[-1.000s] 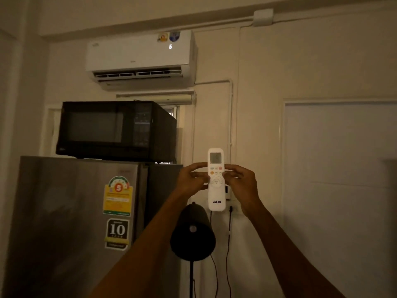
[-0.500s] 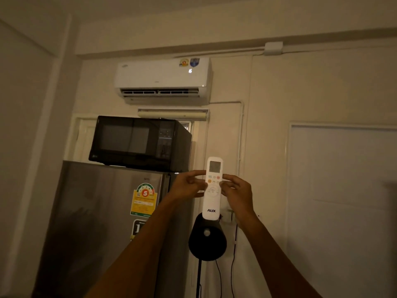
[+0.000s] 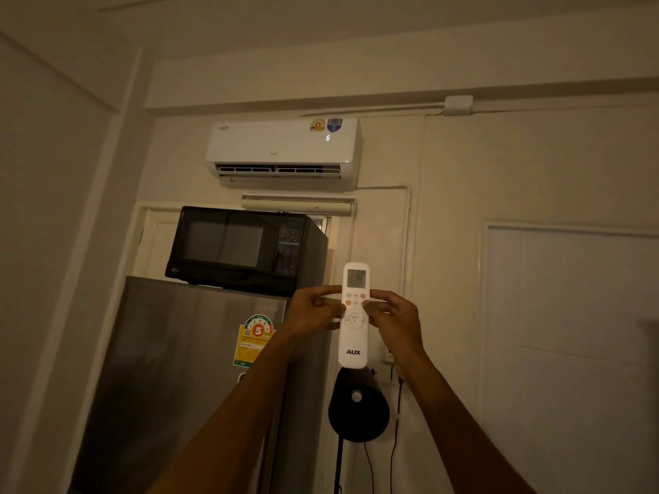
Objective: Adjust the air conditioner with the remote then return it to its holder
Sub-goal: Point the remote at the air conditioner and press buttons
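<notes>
A white remote [image 3: 353,336] marked AUX stands upright in front of me, screen at the top, held from both sides. My left hand [image 3: 313,311] grips its left edge and my right hand [image 3: 394,320] grips its right edge, thumbs on the button area. High on the wall hangs the white air conditioner [image 3: 283,151], its flap open and a lit digit on its front panel. No remote holder can be made out in the dim view.
A black microwave [image 3: 246,249] sits on a steel fridge [image 3: 185,379] at the left. Below the remote stands a black lamp head [image 3: 358,410] on a pole, with cables and a wall socket [image 3: 388,358] beside it. A white door panel [image 3: 570,333] is at right.
The camera has tilted up and to the left, so the air conditioner sits lower and further right in the picture. Both hands keep hold of the remote in the same grip.
</notes>
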A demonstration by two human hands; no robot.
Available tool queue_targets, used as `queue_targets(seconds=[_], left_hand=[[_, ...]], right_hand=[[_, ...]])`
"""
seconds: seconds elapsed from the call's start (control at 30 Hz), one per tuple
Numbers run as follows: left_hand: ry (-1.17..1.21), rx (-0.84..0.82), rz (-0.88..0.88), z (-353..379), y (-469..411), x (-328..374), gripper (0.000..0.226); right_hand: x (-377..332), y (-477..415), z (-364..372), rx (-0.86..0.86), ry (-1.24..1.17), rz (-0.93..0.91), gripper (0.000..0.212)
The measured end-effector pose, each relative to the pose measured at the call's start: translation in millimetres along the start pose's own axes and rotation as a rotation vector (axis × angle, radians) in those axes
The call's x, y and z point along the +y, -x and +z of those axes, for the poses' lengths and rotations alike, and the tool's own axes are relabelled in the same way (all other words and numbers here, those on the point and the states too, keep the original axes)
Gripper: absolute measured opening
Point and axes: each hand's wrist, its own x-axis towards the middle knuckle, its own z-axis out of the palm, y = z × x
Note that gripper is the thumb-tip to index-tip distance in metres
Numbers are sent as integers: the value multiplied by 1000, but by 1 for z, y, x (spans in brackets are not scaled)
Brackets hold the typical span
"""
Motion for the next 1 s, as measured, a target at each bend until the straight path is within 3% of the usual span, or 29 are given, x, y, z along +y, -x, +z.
queue_targets(seconds=[0.6,1.0], left_hand=[[-42,55,42,-60,-8,-6,29],[-46,-2,28,-72,-16,-2,38]], right_hand=[[-14,3,60,-33,-29,-12,21],[-19,-6,68,-46,-88,-8,21]])
